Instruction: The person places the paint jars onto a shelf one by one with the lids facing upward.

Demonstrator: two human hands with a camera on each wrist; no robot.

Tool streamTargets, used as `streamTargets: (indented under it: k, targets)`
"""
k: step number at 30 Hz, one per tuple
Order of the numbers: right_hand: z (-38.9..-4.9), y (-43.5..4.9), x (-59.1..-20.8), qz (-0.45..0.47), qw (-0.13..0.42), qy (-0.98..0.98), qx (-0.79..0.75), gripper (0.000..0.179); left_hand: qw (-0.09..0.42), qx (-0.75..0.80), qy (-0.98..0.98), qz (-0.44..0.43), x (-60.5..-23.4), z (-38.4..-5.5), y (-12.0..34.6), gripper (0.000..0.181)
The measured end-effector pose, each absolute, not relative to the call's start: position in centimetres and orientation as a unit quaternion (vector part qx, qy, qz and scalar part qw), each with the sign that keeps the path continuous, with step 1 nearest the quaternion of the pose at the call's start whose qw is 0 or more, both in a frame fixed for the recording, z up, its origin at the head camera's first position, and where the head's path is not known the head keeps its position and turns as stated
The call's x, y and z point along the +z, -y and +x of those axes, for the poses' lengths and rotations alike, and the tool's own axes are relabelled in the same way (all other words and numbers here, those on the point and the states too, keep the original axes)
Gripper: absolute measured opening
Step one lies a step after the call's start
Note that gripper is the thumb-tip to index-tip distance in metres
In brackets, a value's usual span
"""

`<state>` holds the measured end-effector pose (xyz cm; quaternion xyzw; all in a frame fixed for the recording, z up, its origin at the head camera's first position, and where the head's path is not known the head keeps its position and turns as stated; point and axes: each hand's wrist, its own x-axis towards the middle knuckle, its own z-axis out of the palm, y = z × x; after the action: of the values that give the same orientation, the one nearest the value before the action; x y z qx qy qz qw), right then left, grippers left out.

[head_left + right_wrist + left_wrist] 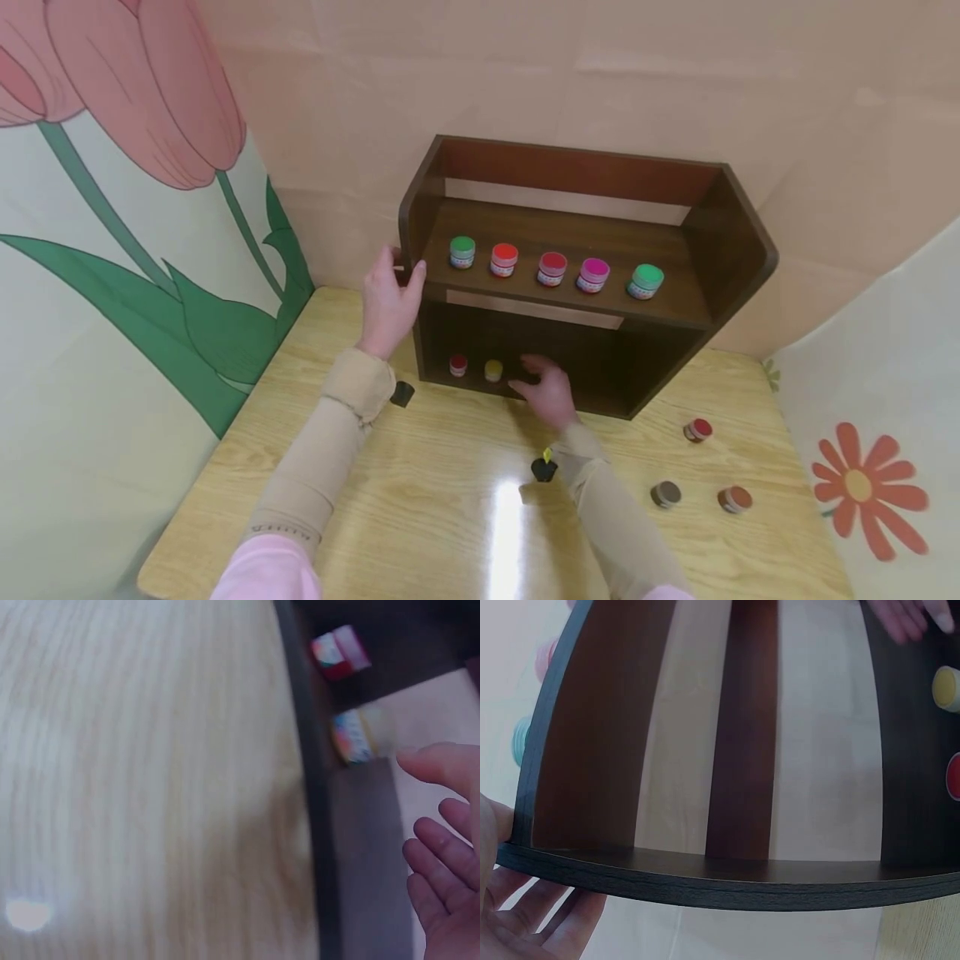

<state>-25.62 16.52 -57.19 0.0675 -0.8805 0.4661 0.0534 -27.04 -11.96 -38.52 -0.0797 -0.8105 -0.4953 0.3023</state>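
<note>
A dark brown two-tier shelf (570, 312) stands on the table. My left hand (392, 302) grips its left side panel, thumb on the near side and fingers (570, 919) round the outside. Beside a yellow-lidded jar (492, 371) on the lower tier, my right hand (551, 396) reaches in with fingers apart and nothing between them. A red-lidded jar (458, 365) sits left of the yellow one. On the upper tier a row holds a green jar (462, 252), an orange-red jar (504, 260), a red jar (552, 269), a magenta jar (593, 275) and a teal-green jar (646, 282).
On the wooden table (427, 500), to the right, lie a red jar (698, 430), a dark-lidded jar (666, 494) and a brownish-red jar (735, 499). One small black object (402, 393) lies near the left forearm, another black piece (544, 468) by the right wrist.
</note>
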Motion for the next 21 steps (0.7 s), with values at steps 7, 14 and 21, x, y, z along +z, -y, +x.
streamTargets:
  k: [7, 14, 21]
  targets:
    - [-24.5, -18.5, -54.8, 0.061, 0.068, 0.878, 0.471, 0.048, 0.307, -0.495, 0.809, -0.081, -38.6, -27.1, 11.9, 0.023]
    - [-23.0, -20.5, -52.7, 0.064, 0.098, 0.878, 0.464, 0.049, 0.301, -0.499, 0.809, -0.08, -38.5, -27.1, 11.9, 0.023]
    - [-21.0, -22.9, -51.1, 0.066, 0.125, 0.881, 0.451, 0.047, 0.304, -0.497, 0.809, -0.08, -38.6, -27.1, 11.9, 0.024]
